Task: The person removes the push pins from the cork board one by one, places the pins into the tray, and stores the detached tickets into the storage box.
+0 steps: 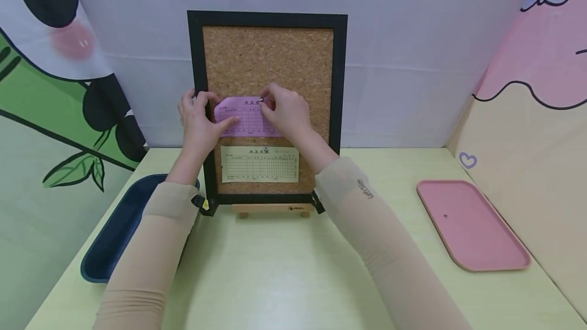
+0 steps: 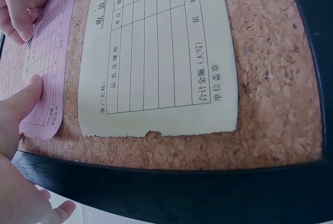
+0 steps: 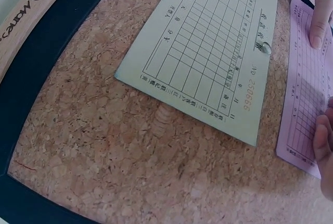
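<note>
A pink receipt slip (image 1: 247, 116) lies against the cork of a black-framed board (image 1: 268, 60). My left hand (image 1: 198, 118) is at the board's left edge, its thumb (image 2: 27, 98) pressing flat on the slip's left part. The fingers of that hand reach to the slip's upper left corner and the frame. At the slip's top edge my right hand (image 1: 288, 111) pinches a small shiny pushpin (image 1: 261, 99) between thumb and fingers. It covers the slip's right end. Below hangs a pale yellow receipt slip (image 1: 259, 167), held by a clear pushpin (image 3: 266, 48) at its top.
The board leans upright on a small wooden easel (image 1: 270, 209) against a cloth backdrop. A dark blue tray (image 1: 105, 248) stands at the left, partly behind the left forearm. On the right lies a pink tray (image 1: 477, 228) with one tiny dark item (image 1: 445, 216) on it.
</note>
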The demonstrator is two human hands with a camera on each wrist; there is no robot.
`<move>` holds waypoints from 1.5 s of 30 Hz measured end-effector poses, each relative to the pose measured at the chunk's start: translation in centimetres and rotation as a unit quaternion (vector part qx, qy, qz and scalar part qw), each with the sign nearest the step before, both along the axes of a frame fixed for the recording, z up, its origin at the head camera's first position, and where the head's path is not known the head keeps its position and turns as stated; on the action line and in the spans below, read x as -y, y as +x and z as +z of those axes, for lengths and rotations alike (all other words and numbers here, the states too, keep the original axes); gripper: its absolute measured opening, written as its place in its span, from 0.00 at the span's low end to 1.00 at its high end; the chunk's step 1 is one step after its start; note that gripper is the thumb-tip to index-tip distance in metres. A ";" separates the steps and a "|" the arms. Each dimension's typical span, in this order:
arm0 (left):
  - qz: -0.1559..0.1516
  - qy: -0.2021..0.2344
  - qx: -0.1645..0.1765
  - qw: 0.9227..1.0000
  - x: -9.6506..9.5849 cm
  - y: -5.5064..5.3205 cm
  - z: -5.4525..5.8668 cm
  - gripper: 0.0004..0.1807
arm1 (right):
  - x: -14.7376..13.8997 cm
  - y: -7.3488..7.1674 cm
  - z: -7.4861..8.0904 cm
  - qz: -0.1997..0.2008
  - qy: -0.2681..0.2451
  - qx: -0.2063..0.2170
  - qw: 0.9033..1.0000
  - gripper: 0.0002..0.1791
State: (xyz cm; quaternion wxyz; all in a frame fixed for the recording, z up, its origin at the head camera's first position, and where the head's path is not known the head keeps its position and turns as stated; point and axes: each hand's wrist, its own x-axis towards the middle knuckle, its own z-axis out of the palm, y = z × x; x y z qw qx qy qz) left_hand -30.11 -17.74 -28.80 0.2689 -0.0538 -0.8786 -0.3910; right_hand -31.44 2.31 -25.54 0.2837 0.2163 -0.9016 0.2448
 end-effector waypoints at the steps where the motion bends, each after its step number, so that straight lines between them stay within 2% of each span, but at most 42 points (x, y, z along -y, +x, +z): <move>1: 0.001 -0.001 0.000 1.000 0.0 0.0 0.0 0.29 | 0.1 0.0 0.1 -0.005 0.006 0.000 1.000 0.08; 9: 0.004 0.012 0.011 1.000 0.1 0.2 -0.3 0.28 | 0.5 -0.3 0.3 -0.040 0.038 -0.010 0.998 0.07; 17: 0.003 0.041 0.010 0.999 0.1 0.3 -0.3 0.27 | 0.6 -0.3 0.6 -0.047 0.060 -0.007 0.997 0.08; 24: -0.003 0.059 -0.013 0.998 0.2 0.1 -0.5 0.23 | 0.5 -0.3 0.8 -0.036 0.096 -0.015 0.995 0.08; 30: -0.006 0.065 -0.015 0.998 0.2 0.3 -0.4 0.23 | 0.4 -0.4 0.8 -0.021 0.122 -0.032 0.992 0.09; 45: -0.004 0.065 -0.017 0.998 0.3 0.1 -0.6 0.22 | 0.1 -0.6 0.3 0.003 0.119 -0.077 0.990 0.09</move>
